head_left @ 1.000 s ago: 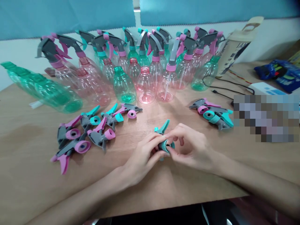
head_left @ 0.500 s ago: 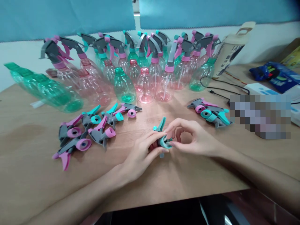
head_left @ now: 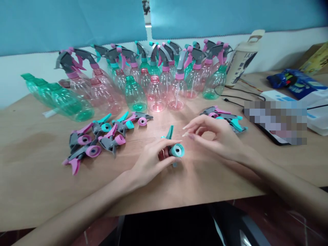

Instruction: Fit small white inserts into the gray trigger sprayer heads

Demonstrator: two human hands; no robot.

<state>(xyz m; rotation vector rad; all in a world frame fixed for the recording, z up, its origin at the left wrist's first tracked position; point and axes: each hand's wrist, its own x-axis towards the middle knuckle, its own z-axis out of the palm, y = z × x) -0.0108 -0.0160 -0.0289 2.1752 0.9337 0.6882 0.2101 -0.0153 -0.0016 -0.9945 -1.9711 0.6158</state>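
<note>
My left hand (head_left: 151,153) is closed around a teal-and-grey trigger spray head (head_left: 176,150). Its round teal collar faces up toward me, and its teal trigger sticks out above my fingers. Just right of it, my right hand (head_left: 212,136) is raised off the collar, thumb and fingertips pinched together; whatever may be between them is too small to make out. Loose pink-and-grey spray heads (head_left: 111,139) and teal ones lie to the left. A smaller pile of spray heads (head_left: 237,123) is partly hidden behind my right hand.
Clear pink and green bottles (head_left: 135,94) stand in rows at the back, many with spray heads on. Green bottles (head_left: 73,102) stand at the left. A white tumbler (head_left: 241,63), black cable (head_left: 241,101), blue packet (head_left: 294,82) and blurred phone-like object (head_left: 276,123) occupy the right.
My right hand has pulled away from the spray head's collar, up and to the right. My left hand still holds the spray head. The camera view has shifted slightly.
</note>
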